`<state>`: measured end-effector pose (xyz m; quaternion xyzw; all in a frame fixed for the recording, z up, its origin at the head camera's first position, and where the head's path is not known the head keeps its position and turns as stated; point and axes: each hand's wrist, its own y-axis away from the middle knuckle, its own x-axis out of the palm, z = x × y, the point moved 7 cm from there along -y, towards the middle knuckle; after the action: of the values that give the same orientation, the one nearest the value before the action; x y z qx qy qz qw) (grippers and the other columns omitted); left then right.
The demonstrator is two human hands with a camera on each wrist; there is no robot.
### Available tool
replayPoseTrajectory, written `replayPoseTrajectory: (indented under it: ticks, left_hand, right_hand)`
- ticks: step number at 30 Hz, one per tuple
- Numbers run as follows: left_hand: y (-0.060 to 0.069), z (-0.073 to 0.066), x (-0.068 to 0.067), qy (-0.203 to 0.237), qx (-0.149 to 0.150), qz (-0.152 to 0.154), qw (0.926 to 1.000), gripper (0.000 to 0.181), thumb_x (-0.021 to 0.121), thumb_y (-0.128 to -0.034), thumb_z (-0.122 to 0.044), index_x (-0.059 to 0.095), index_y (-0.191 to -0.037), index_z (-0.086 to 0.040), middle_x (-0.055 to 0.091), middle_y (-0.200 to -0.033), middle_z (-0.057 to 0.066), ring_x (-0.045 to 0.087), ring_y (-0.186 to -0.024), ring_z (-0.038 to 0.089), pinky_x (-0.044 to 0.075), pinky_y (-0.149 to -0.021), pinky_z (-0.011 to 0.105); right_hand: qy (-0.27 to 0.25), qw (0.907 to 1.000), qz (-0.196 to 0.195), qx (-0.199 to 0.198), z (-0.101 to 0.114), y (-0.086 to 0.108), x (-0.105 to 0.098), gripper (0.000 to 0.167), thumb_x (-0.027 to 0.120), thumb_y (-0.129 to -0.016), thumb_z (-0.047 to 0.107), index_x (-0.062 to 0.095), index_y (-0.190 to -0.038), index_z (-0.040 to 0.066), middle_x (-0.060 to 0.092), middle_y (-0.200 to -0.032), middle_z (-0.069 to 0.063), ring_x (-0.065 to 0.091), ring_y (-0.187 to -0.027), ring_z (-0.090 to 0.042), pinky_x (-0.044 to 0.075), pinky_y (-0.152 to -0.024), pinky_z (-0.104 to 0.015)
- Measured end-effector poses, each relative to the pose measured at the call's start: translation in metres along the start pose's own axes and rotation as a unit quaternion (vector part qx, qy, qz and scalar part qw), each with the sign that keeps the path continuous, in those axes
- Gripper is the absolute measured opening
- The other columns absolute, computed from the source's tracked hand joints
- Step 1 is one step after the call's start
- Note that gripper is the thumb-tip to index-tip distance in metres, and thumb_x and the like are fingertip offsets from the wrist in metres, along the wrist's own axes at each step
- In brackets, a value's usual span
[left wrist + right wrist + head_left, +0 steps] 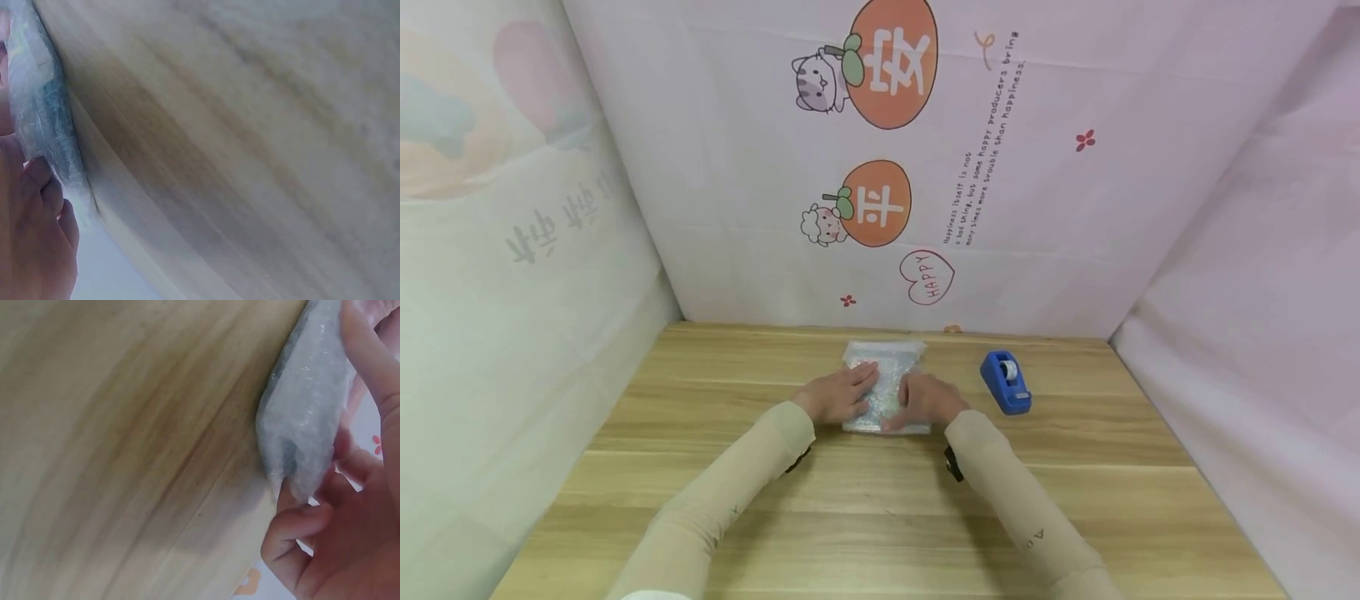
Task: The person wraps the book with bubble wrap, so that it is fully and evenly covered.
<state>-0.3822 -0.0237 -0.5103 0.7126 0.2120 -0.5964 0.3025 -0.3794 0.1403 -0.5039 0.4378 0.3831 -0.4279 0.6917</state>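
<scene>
A flat parcel in clear bubble wrap (887, 375) lies on the wooden table between both hands. Spread over its left part, my left hand (841, 394) presses on the top with fairly straight fingers. My right hand (931, 398) pinches the right side of the wrap, the thumb on top near the front edge. In the right wrist view, curled fingers of the right hand (350, 531) hold the end of the wrap (306, 406). The left wrist view catches the parcel's side (47, 106) beside the left hand (34, 231). What the wrap encloses cannot be made out clearly.
A blue tape dispenser (1006, 382) with a roll of tape stands right of the parcel. The wooden table (865, 517) ends at a printed cloth backdrop (760, 275), and white cloth walls rise on both sides.
</scene>
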Motion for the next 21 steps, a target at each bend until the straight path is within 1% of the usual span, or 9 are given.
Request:
replayPoseTrajectory:
  ticks: [3, 5, 8, 11, 14, 17, 19, 21]
  left_hand:
    - [0.0, 0.001, 0.0, 0.006, -0.002, -0.002, 1.0, 0.067, 0.035, -0.1146, -0.041, 0.017, -0.169, -0.006, 0.011, -0.18, 0.009, 0.014, -0.167, 0.026, 0.021, -0.136, 0.043]
    - [0.0, 0.002, 0.0, 0.006, -0.003, -0.004, 1.0, 0.067, 0.035, -0.1145, -0.04, 0.018, -0.169, -0.005, 0.013, -0.179, 0.01, 0.015, -0.167, 0.027, 0.021, -0.136, 0.042]
    - [0.0, 0.003, 0.0, 0.002, -0.005, -0.007, 1.0, 0.067, 0.035, -0.1145, -0.04, 0.019, -0.169, -0.005, 0.013, -0.179, 0.011, 0.016, -0.167, 0.028, 0.021, -0.136, 0.042]
    - [0.0, 0.003, -0.001, -0.004, -0.007, -0.004, 1.0, 0.068, 0.033, -0.1147, -0.042, 0.017, -0.169, -0.006, 0.012, -0.18, 0.009, 0.015, -0.167, 0.027, 0.021, -0.136, 0.041]
    - [0.001, 0.002, -0.002, -0.009, -0.009, 0.001, 0.9999, 0.068, 0.032, -0.1147, -0.044, 0.016, -0.17, -0.007, 0.01, -0.18, 0.008, 0.014, -0.167, 0.025, 0.02, -0.136, 0.041]
    - [0.001, 0.001, -0.002, -0.004, -0.01, 0.006, 0.9999, 0.069, 0.032, -0.1146, -0.045, 0.015, -0.17, -0.008, 0.01, -0.18, 0.008, 0.013, -0.167, 0.025, 0.019, -0.136, 0.041]
    - [0.001, 0.001, -0.003, 0.013, -0.01, 0.006, 0.9998, 0.069, 0.034, -0.1142, -0.044, 0.016, -0.17, -0.008, 0.01, -0.18, 0.008, 0.012, -0.167, 0.026, 0.019, -0.136, 0.042]
    - [0.001, 0.002, -0.004, 0.043, -0.007, -0.001, 0.9991, 0.07, 0.038, -0.1129, -0.043, 0.017, -0.17, -0.007, 0.01, -0.18, 0.009, 0.012, -0.167, 0.027, 0.018, -0.136, 0.043]
  right_hand:
    - [0.017, 0.9987, 0.025, -0.04, 0.005, 0.007, 0.001, 0.063, 0.098, -0.065, 0.059, 0.061, -0.1, 0.021, 0.063, -0.096, 0.003, 0.057, -0.084, -0.017, 0.049, -0.07, -0.034]
    - [0.01, 0.9966, 0.035, -0.074, 0.008, 0.012, -0.001, 0.062, 0.099, -0.065, 0.055, 0.063, -0.103, 0.021, 0.063, -0.098, 0.002, 0.057, -0.086, -0.016, 0.05, -0.073, -0.033]
    - [-0.026, 0.9913, 0.035, -0.124, 0.007, 0.019, -0.008, 0.057, 0.099, -0.07, 0.046, 0.067, -0.105, 0.016, 0.066, -0.102, 0.001, 0.06, -0.091, -0.015, 0.054, -0.08, -0.034]
    - [-0.06, 0.9859, 0.031, -0.153, 0.002, 0.027, -0.018, 0.048, 0.096, -0.076, 0.04, 0.071, -0.106, 0.012, 0.07, -0.106, -0.002, 0.063, -0.097, -0.016, 0.057, -0.089, -0.036]
    - [-0.072, 0.9833, 0.029, -0.165, -0.004, 0.033, -0.027, 0.042, 0.091, -0.083, 0.039, 0.074, -0.109, 0.012, 0.072, -0.111, -0.002, 0.066, -0.102, -0.016, 0.058, -0.095, -0.04]
    - [-0.076, 0.9839, 0.025, -0.16, -0.008, 0.04, -0.035, 0.042, 0.086, -0.089, 0.037, 0.074, -0.118, 0.009, 0.074, -0.117, -0.006, 0.068, -0.11, -0.02, 0.059, -0.099, -0.044]
    - [-0.068, 0.9846, 0.017, -0.16, -0.011, 0.044, -0.04, 0.044, 0.083, -0.093, 0.033, 0.072, -0.123, 0.004, 0.074, -0.123, -0.012, 0.068, -0.115, -0.026, 0.059, -0.101, -0.047]
    - [-0.052, 0.9861, 0.007, -0.158, -0.014, 0.048, -0.045, 0.047, 0.079, -0.096, 0.03, 0.069, -0.129, -0.001, 0.072, -0.128, -0.018, 0.068, -0.12, -0.032, 0.058, -0.104, -0.051]
